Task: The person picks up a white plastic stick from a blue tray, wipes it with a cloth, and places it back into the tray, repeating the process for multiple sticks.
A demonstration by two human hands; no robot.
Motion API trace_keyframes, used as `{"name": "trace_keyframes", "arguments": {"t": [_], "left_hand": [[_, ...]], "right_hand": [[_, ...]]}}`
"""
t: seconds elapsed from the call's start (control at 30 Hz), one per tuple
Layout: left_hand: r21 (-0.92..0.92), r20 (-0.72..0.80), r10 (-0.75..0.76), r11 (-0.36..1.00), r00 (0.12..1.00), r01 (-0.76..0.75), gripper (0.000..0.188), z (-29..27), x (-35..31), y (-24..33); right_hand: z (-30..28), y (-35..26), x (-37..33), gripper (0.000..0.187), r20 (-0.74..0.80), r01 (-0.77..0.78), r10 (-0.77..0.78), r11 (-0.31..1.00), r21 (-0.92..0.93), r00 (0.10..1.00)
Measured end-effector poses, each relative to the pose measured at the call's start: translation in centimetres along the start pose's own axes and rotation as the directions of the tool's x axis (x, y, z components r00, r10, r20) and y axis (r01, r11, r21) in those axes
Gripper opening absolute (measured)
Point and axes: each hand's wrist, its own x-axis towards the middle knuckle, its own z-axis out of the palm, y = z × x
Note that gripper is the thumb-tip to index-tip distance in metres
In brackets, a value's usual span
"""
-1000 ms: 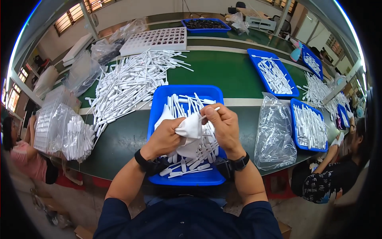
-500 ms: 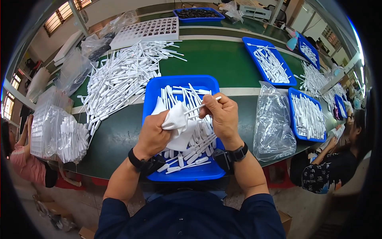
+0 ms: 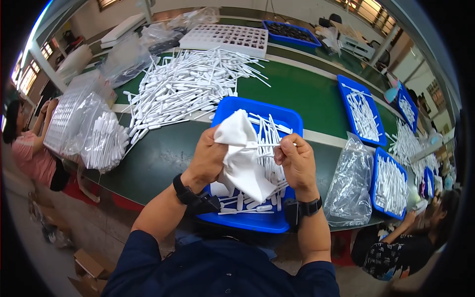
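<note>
My left hand (image 3: pixel 207 157) is closed on a white cloth (image 3: pixel 240 136), which is bunched at the fingers and hangs down over the tray. A white plastic stick (image 3: pixel 268 145) runs from the cloth to my right hand (image 3: pixel 297 159), whose thumb and fingers pinch its thin end. The stick's other end is hidden by the cloth. Below both hands lies a blue tray (image 3: pixel 292 122), with many white sticks (image 3: pixel 271 129) in it; some of these have a wider, paddle-like end.
A large heap of white sticks (image 3: pixel 188 81) lies beyond the tray to the left. Bagged sticks (image 3: pixel 105 141) sit at the left edge. On the right are a clear plastic bag (image 3: pixel 346 185) and blue trays of sticks (image 3: pixel 391 190). Co-workers sit at both sides.
The view has turned, so the scene sits further right. The cloth has spread out and now hangs lower, while my right hand still pinches the stick, now held more level.
</note>
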Motion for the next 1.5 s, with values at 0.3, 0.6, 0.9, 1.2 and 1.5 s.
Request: {"name": "trace_keyframes", "arguments": {"t": [0.3,0.6,0.9,1.2,1.5], "left_hand": [[-0.383,0.208,-0.043,0.916,0.977,0.122,0.03,-3.4,0.6,-0.4],[-0.074,0.285,-0.293,0.942,0.912,0.326,0.04,-6.5,0.3,-2.0],[0.663,0.213,-0.094,0.745,0.972,-0.073,0.039,-6.9,0.5,0.0],[-0.187,0.171,0.043,0.982,0.984,-0.01,0.045,-7.9,0.5,-4.4],[-0.677,0.187,0.019,0.727,0.982,0.115,0.054,-5.5,0.7,-0.2]], "right_hand": [[-4.1,-2.7,0.1,0.01,-0.086,0.185,-0.242,0.889,-0.419,0.966],[3.3,-3.6,6.8,0.014,0.448,0.447,0.018,0.031,-0.894,0.894],[10.7,8.2,22.2,0.013,0.757,0.805,0.34,0.001,-0.593,0.558],[14.3,10.5,22.2,0.008,0.78,0.845,0.362,-0.042,-0.533,0.51],[7.6,-1.1,13.0,0.014,0.094,0.18,-0.156,0.757,-0.629,0.983]]}}
